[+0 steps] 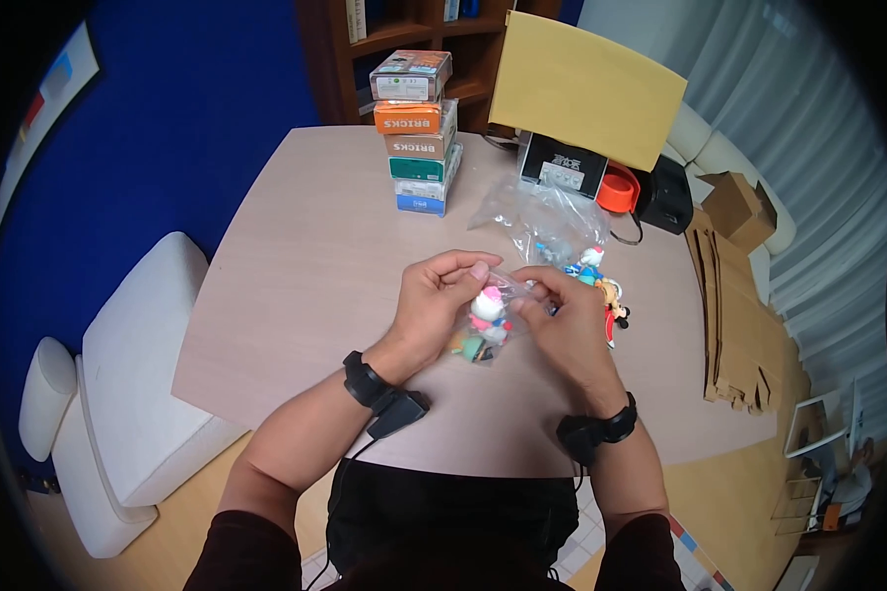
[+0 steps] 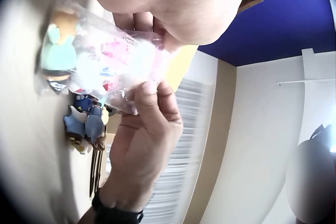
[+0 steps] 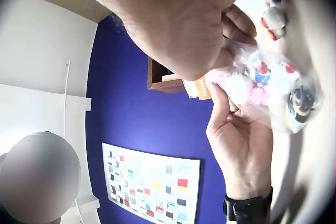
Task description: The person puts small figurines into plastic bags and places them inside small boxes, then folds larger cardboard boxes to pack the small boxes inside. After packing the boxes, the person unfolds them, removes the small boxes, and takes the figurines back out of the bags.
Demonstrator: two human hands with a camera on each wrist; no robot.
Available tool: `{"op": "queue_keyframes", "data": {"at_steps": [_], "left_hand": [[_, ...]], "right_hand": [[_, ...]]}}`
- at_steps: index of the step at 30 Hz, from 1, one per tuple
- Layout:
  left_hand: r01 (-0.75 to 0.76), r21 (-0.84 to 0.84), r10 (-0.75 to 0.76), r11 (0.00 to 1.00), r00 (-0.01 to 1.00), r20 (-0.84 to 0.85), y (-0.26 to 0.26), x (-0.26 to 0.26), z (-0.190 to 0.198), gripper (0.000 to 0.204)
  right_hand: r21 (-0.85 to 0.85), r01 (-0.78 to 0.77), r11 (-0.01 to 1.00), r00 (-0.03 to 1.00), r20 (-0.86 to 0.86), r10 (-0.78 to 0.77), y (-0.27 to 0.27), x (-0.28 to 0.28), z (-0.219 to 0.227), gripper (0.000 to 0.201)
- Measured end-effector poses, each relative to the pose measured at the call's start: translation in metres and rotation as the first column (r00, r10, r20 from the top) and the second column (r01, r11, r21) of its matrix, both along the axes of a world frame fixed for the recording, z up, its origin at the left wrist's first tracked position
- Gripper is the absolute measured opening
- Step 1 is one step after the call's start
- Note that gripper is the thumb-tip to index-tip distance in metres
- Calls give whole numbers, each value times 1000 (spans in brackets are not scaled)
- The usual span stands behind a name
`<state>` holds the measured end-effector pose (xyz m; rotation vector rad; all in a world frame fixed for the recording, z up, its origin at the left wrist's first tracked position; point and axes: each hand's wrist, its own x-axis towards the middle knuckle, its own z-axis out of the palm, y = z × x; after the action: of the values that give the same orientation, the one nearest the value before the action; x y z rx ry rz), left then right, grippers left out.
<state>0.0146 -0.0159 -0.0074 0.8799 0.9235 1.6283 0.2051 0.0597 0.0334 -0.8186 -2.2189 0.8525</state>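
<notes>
A clear plastic bag point(image 1: 504, 283) is held above the near part of the table. My left hand point(image 1: 432, 307) pinches its upper left edge between thumb and fingers. Opposite it, my right hand point(image 1: 574, 330) pinches the upper right edge. Inside the bag are small toy figures: a white and pink one point(image 1: 487, 305) near the top and a mint-green one point(image 2: 59, 55) at the bottom. Glare washes out the middle of the bag in the left wrist view. Just beyond my right hand, several loose toy figures point(image 1: 613, 295) lie on the table, partly hidden by that hand.
A larger crumpled clear bag point(image 1: 537, 217) lies behind the loose figures. Stacked brick boxes point(image 1: 414, 143) stand at the table's back. Farther right are a black box point(image 1: 562, 163), a red round object point(image 1: 617, 189) and a yellow panel point(image 1: 589, 84). Flattened cardboard point(image 1: 724, 315) lines the right edge.
</notes>
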Motion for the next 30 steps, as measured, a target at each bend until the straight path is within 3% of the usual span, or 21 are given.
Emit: {"op": "queue_keyframes", "data": {"at_steps": [3, 6, 11, 16, 18, 22, 27, 29, 30], "left_hand": [[16, 60, -14, 998, 999, -34, 1, 1, 4, 38], [140, 98, -132, 985, 988, -86, 5, -1, -4, 51], [281, 51, -276, 958, 956, -96, 7, 2, -15, 52], [379, -5, -376, 925, 916, -141, 7, -4, -18, 40], [385, -59, -385, 921, 923, -4, 2, 1, -7, 35], [418, -36, -418, 908, 908, -16, -2, 8, 0, 36], [283, -16, -282, 959, 949, -138, 8, 3, -12, 41], [236, 12, -231, 972, 957, -175, 9, 4, -14, 39], [193, 9, -186, 981, 953, -238, 9, 5, -14, 39]], "right_hand": [[-124, 62, 990, 993, -95, -74, -1, 2, -1, 33], [-207, -6, 978, 968, -246, -46, 0, 2, -2, 27], [-324, -166, 931, 861, -508, -23, -2, 2, 5, 25], [-114, -124, 986, 877, -478, 55, -2, 6, 4, 24], [-60, -132, 989, 892, -443, 92, 0, 8, 6, 23], [-31, 3, 1000, 890, -456, -16, 2, 8, 8, 23], [-170, 180, 969, 907, -352, -231, 9, 2, -3, 24], [75, 171, 982, 964, -221, -150, 14, 2, -15, 26], [76, 171, 982, 962, -227, -150, 13, 2, -18, 26]]}}
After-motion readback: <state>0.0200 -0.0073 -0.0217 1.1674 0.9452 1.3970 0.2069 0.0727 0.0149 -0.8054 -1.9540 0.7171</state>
